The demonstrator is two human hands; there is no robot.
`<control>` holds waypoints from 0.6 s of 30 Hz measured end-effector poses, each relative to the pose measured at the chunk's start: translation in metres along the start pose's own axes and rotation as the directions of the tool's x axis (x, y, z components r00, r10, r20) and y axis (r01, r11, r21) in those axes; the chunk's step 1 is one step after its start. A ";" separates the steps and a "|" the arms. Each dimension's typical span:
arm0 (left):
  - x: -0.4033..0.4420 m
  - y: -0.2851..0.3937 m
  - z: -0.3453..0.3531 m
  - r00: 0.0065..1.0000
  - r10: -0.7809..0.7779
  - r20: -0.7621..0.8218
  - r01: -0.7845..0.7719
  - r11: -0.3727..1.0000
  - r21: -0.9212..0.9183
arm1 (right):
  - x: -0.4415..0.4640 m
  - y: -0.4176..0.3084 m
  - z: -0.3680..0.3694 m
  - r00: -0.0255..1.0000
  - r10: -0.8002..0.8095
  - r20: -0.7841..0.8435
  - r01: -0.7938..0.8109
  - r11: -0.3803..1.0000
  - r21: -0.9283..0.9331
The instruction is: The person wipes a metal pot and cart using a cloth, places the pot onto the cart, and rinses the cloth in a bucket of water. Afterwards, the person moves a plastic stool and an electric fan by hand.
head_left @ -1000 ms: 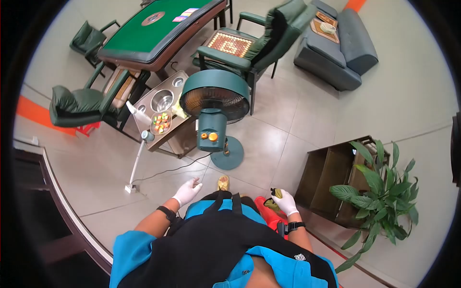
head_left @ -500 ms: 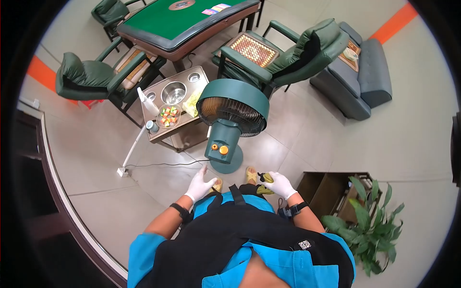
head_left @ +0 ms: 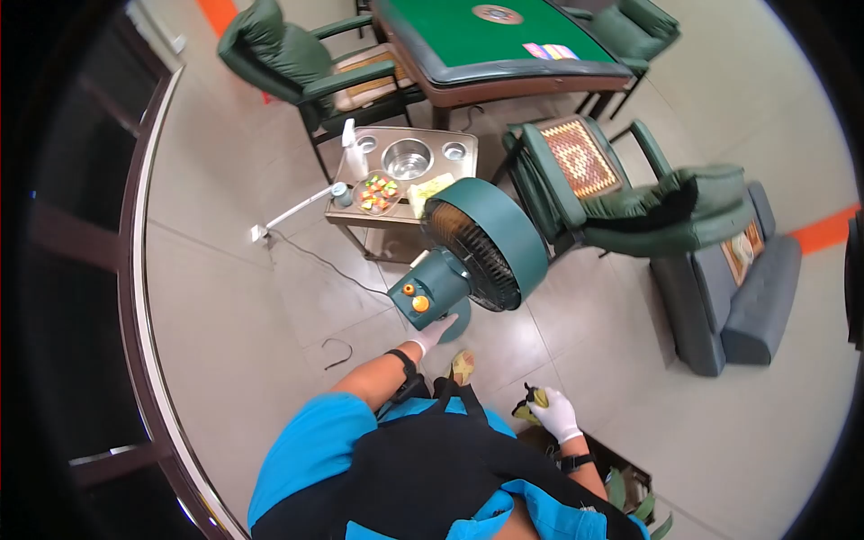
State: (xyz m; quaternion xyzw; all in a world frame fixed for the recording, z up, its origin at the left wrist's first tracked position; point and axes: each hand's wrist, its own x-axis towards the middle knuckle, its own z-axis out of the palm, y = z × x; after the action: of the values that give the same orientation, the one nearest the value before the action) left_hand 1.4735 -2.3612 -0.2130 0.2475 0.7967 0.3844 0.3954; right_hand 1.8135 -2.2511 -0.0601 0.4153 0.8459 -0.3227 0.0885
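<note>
My left hand (head_left: pixel 434 334), in a white glove, reaches under the rear housing of a green floor fan (head_left: pixel 432 281). Its fingers look stretched out beside the fan's stand; whether they touch it I cannot tell. My right hand (head_left: pixel 555 414), gloved in white as well, is closed around a crumpled olive-green and black cloth (head_left: pixel 531 405) at my right side. The fan has a round green shroud, a dark grille and two orange knobs on its housing. Its round base (head_left: pixel 456 326) stands on the floor just past my left hand.
A brown side cart (head_left: pixel 409 135) behind the fan carries a metal bowl, cut fruit and a white bottle. Green armchairs (head_left: pixel 612 193) surround a green-topped table (head_left: pixel 522 40). A power cord (head_left: pixel 328 263) crosses the floor. A plant and dark shelf (head_left: pixel 630 463) stand at lower right.
My view has turned and shifted, so the furniture sits differently. My left hand has moved forward to the fan's stand. My right hand, still holding the cloth, is farther out to the right.
</note>
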 end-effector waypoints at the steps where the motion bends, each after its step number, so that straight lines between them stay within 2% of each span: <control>1: 0.002 0.005 0.001 1.000 -0.009 -0.028 0.008 1.000 -0.019 | 0.000 0.001 -0.003 1.000 0.011 0.016 -0.011 1.000 -0.002; 3: 0.006 0.010 0.006 0.999 0.029 -0.032 -0.028 0.999 0.016 | 0.002 0.011 0.004 1.000 0.012 0.002 -0.012 1.000 0.018; 4: 0.006 0.007 0.012 0.980 0.113 -0.165 -0.090 0.986 0.143 | 0.000 0.006 0.007 1.000 0.003 -0.007 -0.003 1.000 0.008; 5: 0.009 0.003 0.014 0.977 0.100 -0.188 -0.079 0.990 0.117 | -0.002 -0.001 0.008 0.999 -0.011 -0.043 0.012 1.000 0.021; 7: 0.006 0.011 0.008 0.949 0.218 -0.229 -0.162 0.958 0.238 | -0.004 -0.014 0.012 0.994 -0.068 -0.087 0.071 0.997 0.038; 12: -0.017 0.031 -0.005 0.935 0.150 -0.320 -0.067 0.964 0.257 | -0.006 -0.036 0.000 0.990 -0.113 0.078 0.111 0.993 0.024; 14: -0.030 0.040 -0.016 0.950 0.016 -0.312 0.036 0.986 0.160 | -0.008 -0.038 0.000 0.988 -0.141 0.061 0.141 0.990 0.001; 16: -0.040 0.043 -0.033 0.949 0.016 -0.316 0.045 0.982 0.185 | -0.010 -0.042 -0.001 0.986 -0.165 0.028 0.166 0.986 -0.023; 18: -0.046 0.035 -0.048 0.951 -0.003 -0.308 0.070 0.976 0.208 | -0.015 -0.049 -0.002 0.994 -0.107 0.031 0.109 0.990 -0.091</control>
State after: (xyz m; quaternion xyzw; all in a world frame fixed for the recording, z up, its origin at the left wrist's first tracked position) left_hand 1.4632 -2.3927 -0.1459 0.2117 0.8899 0.3214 0.2450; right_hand 1.7864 -2.2813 -0.0293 0.3600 0.8799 -0.2931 0.1010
